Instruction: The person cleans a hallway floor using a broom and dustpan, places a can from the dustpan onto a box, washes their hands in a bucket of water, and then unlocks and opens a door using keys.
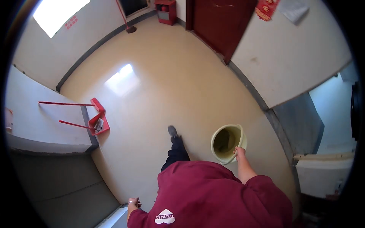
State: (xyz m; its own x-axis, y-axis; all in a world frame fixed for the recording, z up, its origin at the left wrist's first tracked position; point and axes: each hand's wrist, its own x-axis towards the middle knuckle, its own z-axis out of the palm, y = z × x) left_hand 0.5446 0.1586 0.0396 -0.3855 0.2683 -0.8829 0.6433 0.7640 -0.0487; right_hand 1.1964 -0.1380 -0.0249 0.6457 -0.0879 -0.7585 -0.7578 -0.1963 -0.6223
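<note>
My right hand (239,152) is closed on a pale yellow-green bucket (245,141) at its near right edge; whether the fingers grip the rim or a handle there I cannot tell. The bucket hangs in front of my right side, its mouth facing up toward me, and its inside is dark with contents I cannot make out. My left hand (134,202) hangs low at my left side, holding nothing, with the fingers loosely bent and apart. A pale band circles that wrist. One dark shoe (172,131) shows ahead on the floor.
A red broom (97,105) and red dustpan (104,127) with litter stand by the left wall. A mop (131,29) leans at the far wall near a red cabinet (166,17). The dark red door (220,26) is ahead right. A doorway opens at right.
</note>
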